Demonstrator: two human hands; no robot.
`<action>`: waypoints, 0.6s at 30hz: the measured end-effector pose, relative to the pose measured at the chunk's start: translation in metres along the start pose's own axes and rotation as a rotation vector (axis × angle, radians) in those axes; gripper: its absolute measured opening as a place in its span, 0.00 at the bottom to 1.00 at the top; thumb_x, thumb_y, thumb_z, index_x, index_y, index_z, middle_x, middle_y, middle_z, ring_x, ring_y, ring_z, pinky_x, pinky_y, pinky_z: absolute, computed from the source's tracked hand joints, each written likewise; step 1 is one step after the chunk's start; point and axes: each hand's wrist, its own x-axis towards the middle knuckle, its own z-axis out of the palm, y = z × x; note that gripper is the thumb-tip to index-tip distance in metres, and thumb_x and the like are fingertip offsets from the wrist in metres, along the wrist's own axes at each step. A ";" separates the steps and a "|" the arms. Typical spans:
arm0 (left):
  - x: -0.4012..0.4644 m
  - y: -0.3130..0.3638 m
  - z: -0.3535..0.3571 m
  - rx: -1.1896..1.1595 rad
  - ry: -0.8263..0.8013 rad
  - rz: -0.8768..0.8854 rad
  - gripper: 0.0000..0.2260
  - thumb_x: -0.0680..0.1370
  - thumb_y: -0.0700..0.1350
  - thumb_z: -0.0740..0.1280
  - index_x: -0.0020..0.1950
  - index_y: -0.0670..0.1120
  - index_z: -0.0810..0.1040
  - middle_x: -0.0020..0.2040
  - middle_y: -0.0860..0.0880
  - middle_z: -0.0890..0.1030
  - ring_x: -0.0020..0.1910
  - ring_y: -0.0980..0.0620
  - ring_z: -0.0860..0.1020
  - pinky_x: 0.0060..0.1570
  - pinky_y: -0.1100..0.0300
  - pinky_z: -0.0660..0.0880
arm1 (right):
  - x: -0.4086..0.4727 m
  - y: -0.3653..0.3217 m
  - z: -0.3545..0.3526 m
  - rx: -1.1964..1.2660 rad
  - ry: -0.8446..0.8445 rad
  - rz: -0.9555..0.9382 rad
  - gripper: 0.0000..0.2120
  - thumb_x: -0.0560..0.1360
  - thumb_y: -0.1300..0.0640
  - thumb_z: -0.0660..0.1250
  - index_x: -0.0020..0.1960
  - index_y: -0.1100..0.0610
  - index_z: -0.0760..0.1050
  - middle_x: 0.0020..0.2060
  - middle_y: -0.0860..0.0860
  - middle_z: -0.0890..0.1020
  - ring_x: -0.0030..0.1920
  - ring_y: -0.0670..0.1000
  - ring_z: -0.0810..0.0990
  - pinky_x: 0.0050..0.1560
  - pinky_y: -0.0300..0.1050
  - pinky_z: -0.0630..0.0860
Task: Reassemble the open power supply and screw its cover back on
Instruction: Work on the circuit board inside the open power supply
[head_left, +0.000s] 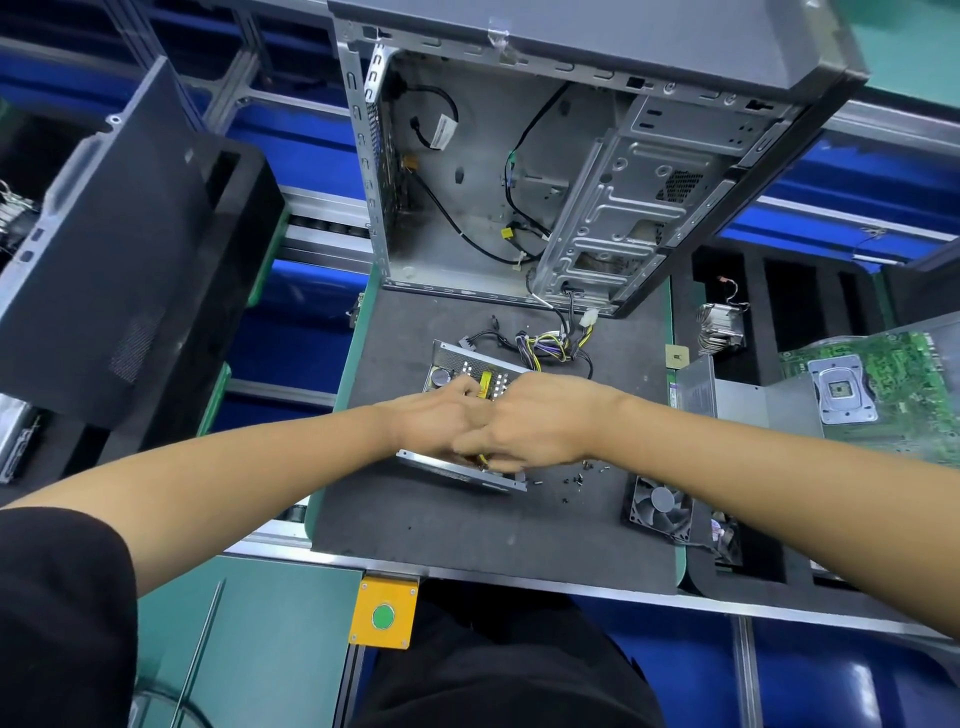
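From the head view, we saw the open power supply (470, 415) lying on the dark mat of the counter (467, 525), just in front of the empty computer case (545, 182). Both of our hands met over its middle. The left hand (441, 415) lay across the unit's left part, its fingers (462, 387) curled down among the parts inside; the right hand (540, 421) covered the right part, knuckles against the left hand, its fingers bent downward at the unit's near edge. We could not tell what, if anything, either hand gripped. The unit's wire bundle (545, 345) trailed from its far side toward the case.

Loose screws (576, 475) lay scattered on the mat just right of the power supply, with a fan (661, 506) farther right. Beyond that, a black foam tray (753, 566) held a heatsink (719, 327) in one compartment, and a motherboard (872, 384) rested at the far right. The case held only loose cables.
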 end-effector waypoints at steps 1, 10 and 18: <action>0.000 -0.001 0.002 -0.003 0.014 -0.004 0.09 0.79 0.44 0.61 0.40 0.54 0.66 0.42 0.59 0.67 0.48 0.55 0.60 0.50 0.67 0.60 | 0.001 0.000 0.001 0.015 -0.004 0.048 0.09 0.81 0.51 0.56 0.58 0.52 0.71 0.47 0.53 0.79 0.29 0.56 0.67 0.26 0.47 0.53; 0.001 0.000 0.002 -0.045 -0.027 -0.043 0.05 0.78 0.48 0.61 0.43 0.50 0.68 0.46 0.52 0.70 0.54 0.51 0.62 0.52 0.54 0.71 | -0.003 0.002 -0.006 -0.018 -0.024 -0.112 0.11 0.78 0.61 0.60 0.59 0.51 0.65 0.47 0.53 0.65 0.30 0.53 0.64 0.24 0.47 0.58; 0.005 -0.002 0.004 0.018 0.089 0.148 0.10 0.73 0.47 0.51 0.33 0.48 0.65 0.34 0.58 0.64 0.47 0.51 0.61 0.52 0.53 0.64 | 0.000 -0.004 -0.008 -0.050 -0.109 0.120 0.11 0.81 0.50 0.55 0.60 0.53 0.68 0.49 0.56 0.77 0.36 0.60 0.77 0.32 0.50 0.68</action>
